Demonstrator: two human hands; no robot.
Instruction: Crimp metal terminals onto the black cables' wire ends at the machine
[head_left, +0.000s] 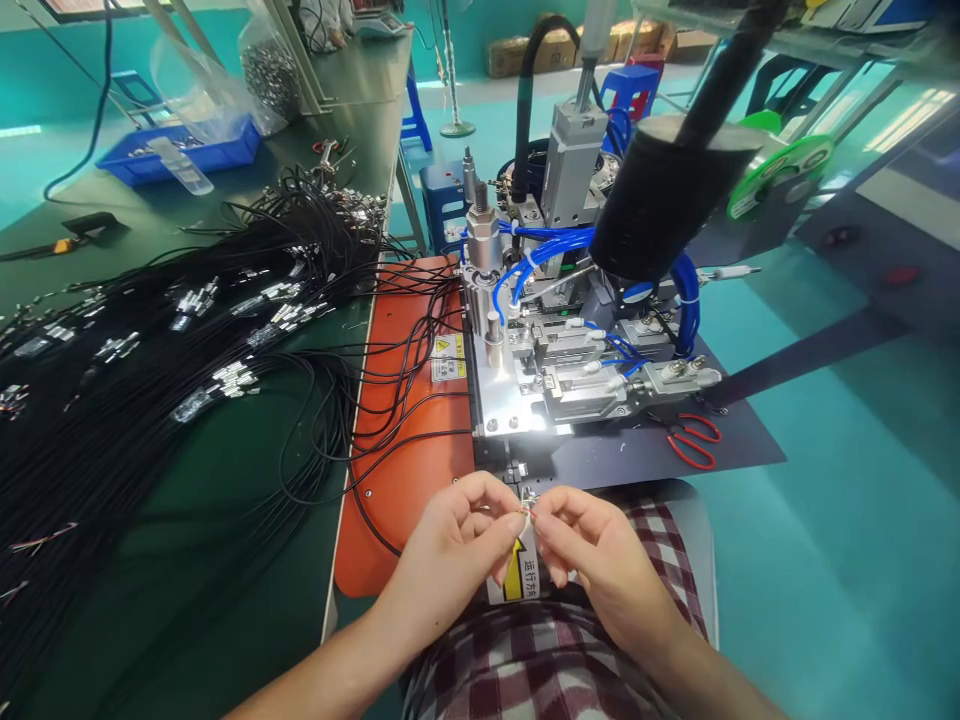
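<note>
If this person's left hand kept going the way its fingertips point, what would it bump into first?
Most likely the bare right hand, whose fingertips face the left hand just past the thin reddish wire between them, though exact depth is unclear from one view.

Single head-worn camera, looking forward and down over lap point(525, 660); fingers point(495, 543) near, machine point(581, 350) beyond.

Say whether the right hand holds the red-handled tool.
No, the red-handled tool lies on the dark plate, apart from the right hand.
</note>
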